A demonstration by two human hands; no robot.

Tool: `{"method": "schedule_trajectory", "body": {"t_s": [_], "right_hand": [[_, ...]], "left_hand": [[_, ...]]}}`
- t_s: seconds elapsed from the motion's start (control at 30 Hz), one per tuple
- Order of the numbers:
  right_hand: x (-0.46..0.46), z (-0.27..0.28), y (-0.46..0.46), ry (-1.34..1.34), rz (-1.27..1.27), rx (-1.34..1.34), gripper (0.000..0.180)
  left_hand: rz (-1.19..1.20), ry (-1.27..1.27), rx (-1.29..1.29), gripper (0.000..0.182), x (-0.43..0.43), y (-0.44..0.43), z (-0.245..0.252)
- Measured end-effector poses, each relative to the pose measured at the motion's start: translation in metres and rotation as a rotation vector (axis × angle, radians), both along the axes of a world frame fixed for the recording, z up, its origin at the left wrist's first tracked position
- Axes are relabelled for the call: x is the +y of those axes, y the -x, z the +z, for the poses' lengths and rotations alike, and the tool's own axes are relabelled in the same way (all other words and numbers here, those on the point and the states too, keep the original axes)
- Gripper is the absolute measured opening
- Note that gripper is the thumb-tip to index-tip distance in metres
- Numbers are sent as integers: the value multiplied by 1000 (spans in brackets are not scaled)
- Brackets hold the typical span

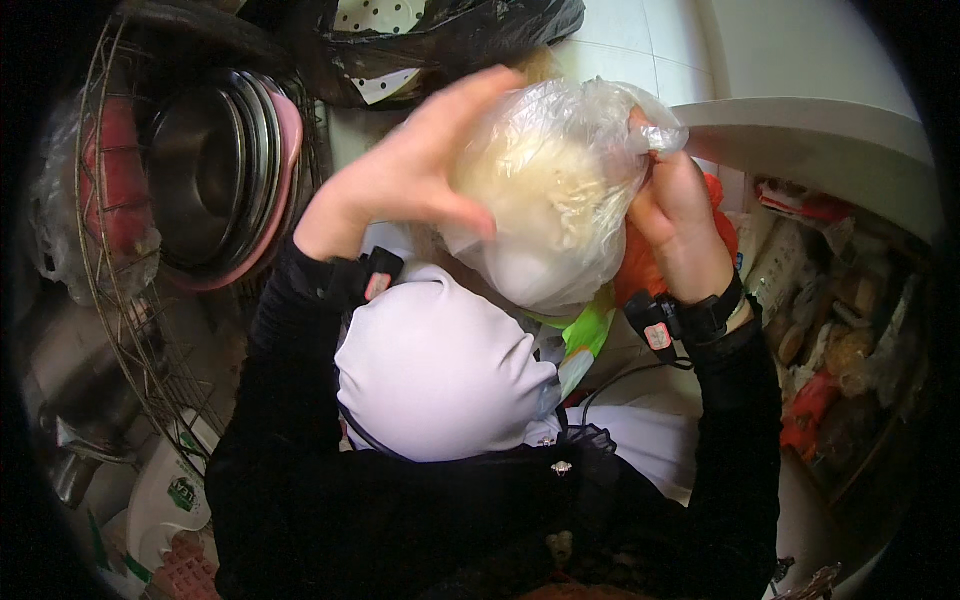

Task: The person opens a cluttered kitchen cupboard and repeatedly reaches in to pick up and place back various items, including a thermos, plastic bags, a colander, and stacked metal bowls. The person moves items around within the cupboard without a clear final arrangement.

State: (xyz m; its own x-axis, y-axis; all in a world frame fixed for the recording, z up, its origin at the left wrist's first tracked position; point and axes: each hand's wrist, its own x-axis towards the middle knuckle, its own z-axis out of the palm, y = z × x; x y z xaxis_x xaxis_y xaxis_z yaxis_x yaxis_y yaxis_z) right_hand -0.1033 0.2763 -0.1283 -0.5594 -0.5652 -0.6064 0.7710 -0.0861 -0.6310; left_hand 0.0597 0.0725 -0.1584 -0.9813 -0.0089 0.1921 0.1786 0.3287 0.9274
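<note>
A clear plastic bag (525, 187) with pale, cream-coloured contents hangs in front of me; I cannot tell what the contents are. My right hand (667, 202) grips the bunched top of the bag at its upper right. Spread wide at the bag's left side is my left hand (405, 157), blurred, its thumb in front of the plastic. Whether it presses on the bag is unclear. Below the bag, white cloth (450, 367) covers my raised knee. An orange-red plastic bag (641, 262) shows behind my right wrist, and a green-and-white plastic piece (589, 330) lies beneath.
On the left, a wire rack (112, 247) holds nested metal bowls (199, 172) and a pink basin (289, 127). A black plastic bag (480, 45) with dotted white pieces is at the top. At right, a curved white panel (810, 127) stands above a cluttered compartment (840, 322).
</note>
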Motion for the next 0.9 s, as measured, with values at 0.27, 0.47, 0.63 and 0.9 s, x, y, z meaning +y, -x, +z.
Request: {"method": "schedule_trajectory", "body": {"t_s": [0.27, 0.47, 0.63, 0.9], "right_hand": [[19, -1, -1, -167, 252, 306, 40], [48, 26, -29, -208, 596, 1099, 90], [24, 26, -40, -299, 728, 1748, 90], [-22, 40, -23, -150, 503, 1347, 29]], "left_hand": [[-101, 296, -181, 89, 18, 12, -3], [-76, -71, -383, 61, -2, 17, -8], [-6, -413, -459, 47, -22, 29, -14], [-15, -707, -523, 44, -54, 23, 6]]}}
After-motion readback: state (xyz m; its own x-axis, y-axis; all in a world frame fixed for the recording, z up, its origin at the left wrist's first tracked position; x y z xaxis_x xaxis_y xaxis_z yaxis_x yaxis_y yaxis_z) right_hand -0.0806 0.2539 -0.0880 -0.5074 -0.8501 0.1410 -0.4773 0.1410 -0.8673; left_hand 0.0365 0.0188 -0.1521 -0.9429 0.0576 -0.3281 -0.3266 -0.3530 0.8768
